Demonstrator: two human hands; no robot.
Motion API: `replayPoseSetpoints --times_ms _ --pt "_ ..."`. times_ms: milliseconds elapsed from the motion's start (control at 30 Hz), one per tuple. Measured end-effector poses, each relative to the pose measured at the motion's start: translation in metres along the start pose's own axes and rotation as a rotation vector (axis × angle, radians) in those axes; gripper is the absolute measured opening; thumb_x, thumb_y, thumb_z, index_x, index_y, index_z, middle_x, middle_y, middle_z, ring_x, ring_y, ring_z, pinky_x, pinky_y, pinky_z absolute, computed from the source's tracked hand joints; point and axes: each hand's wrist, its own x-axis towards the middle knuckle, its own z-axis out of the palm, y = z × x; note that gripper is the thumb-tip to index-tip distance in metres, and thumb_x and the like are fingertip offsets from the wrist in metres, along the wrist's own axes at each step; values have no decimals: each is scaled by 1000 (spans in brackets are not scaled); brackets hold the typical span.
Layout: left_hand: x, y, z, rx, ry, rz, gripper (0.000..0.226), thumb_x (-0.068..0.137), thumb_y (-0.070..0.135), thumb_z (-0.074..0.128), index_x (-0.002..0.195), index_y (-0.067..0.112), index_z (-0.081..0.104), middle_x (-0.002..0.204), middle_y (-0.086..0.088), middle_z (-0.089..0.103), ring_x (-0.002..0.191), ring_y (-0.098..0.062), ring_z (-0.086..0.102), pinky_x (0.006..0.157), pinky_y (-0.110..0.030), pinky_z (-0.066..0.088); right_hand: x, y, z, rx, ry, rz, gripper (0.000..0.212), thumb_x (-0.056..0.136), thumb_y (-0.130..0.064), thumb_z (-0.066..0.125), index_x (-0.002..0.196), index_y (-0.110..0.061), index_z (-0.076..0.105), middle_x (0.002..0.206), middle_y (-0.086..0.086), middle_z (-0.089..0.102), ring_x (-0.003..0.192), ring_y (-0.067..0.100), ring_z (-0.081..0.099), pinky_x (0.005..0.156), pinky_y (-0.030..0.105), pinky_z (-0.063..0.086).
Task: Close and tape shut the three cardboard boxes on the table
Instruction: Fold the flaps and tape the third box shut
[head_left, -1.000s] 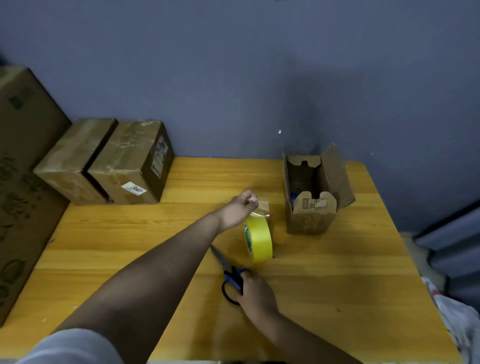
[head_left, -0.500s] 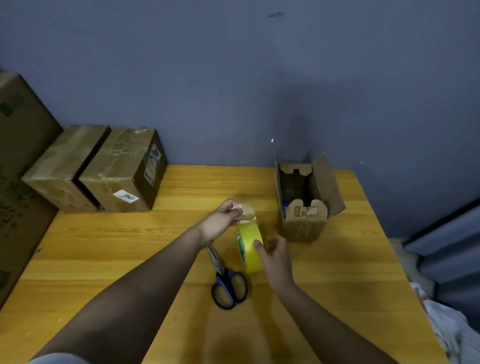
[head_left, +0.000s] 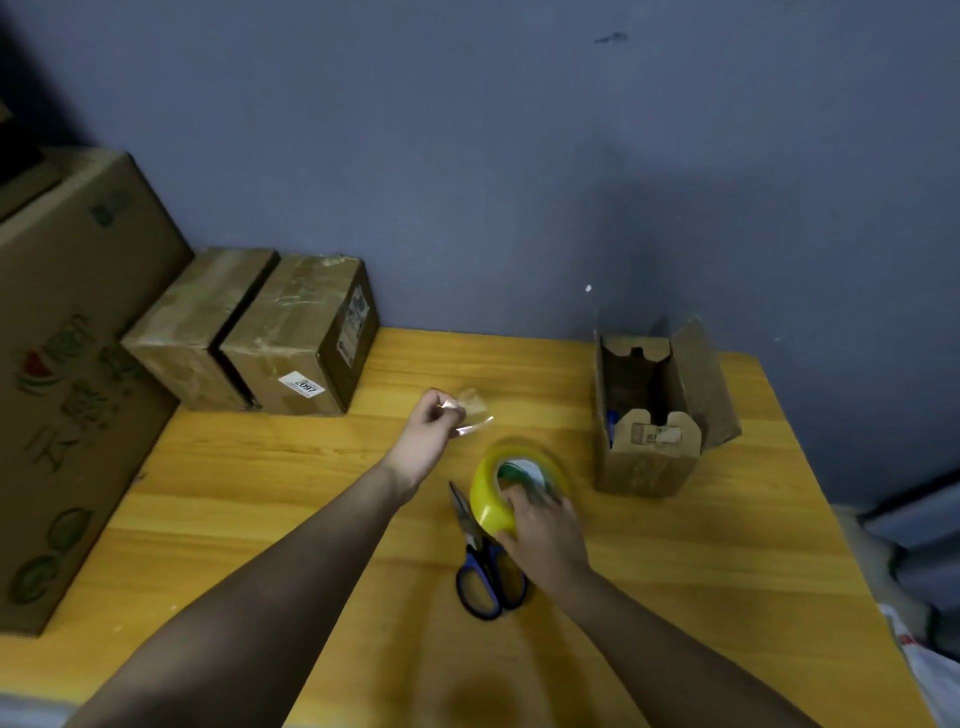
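Two hands work left of an open brown cardboard box: left hand pinching clear tape strip, right hand gripping yellow tape roll.

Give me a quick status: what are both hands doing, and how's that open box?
Left hand pinches loose tape strip. Right hand holds yellow tape roll. Small box open, untaped. Scissors lie beside the roll.

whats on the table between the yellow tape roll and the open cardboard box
Head view: only bare wooden table shows between the yellow tape roll, held by the right hand, and the open cardboard box.
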Motion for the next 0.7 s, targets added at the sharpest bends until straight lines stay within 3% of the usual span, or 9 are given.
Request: replayPoseSetpoints --times_ms 67,167,200,233,300,333,467,600,700 --pt "-6 -1 -1 16 -19 -4 9 96 6 48 89 10 46 81 1 47 70 -6 48 57 -5 39 4 -1 4 -125 -2 -38 38 84 -33 68 118 -23 54 111 -4 64 110 16 57 100 35 36" --pt "-11 -7 -2 50 -66 -25 5 97 5 48 92 7 47 85 -1 49 62 5 53 60 -5 41 12 4 12 -211 36 -52 50 45 -27 93 88 -23 68 73 -6 67 74 14 65 78 36 53" --pt "-12 -7 -1 58 -82 -30 4 97 5 48 93 6 47 87 -3 49 62 5 53 61 -5 42 12 5 13 -210 28 -60 50 45 -24 93 89 -21 69 72 -4 68 74 15 65 79 37 54" --pt "-13 -8 -1 60 -91 -37 4 97 4 47 93 6 47 88 -4 48 65 2 53 60 -5 42 10 7 16 -215 -6 -71 47 60 -22 87 102 -18 67 84 -1 69 85 17 65 90 40 50" --pt "-14 -8 1 59 -101 -43 3 98 3 46 95 5 47 89 -5 47 69 -4 49 58 -5 42 6 8 22 -276 -85 -92 39 92 -18 57 129 -15 47 118 3 62 117 21 53 110 41 28" --pt "-14 -8 2 57 -104 -45 4 98 3 45 95 4 47 88 -5 46 70 -5 48 57 -5 42 3 9 25 -284 -90 -107 38 97 -17 48 133 -15 40 126 3 57 124 22 46 113 41 22" --pt "-10 -9 4 48 -119 -80 4 98 5 45 95 6 45 85 -2 46 63 0 53 54 -3 40 -6 -3 30 -279 -107 -126 32 97 -21 47 128 -14 42 126 5 57 124 24 46 111 40 24" --pt "-6 -10 6 42 -134 -115 8 98 8 47 90 8 45 83 0 48 51 12 54 53 -3 40 -12 -17 30 -211 -119 -122 37 97 -40 46 126 -16 44 125 3 54 123 24 44 105 38 29" --pt "-7 -9 6 88 -183 -79 16 96 8 52 82 12 46 81 1 53 58 11 56 58 -5 42 -10 -17 14 54 47 -6 33 97 -43 46 121 -21 54 120 -3 57 118 19 49 94 32 40"
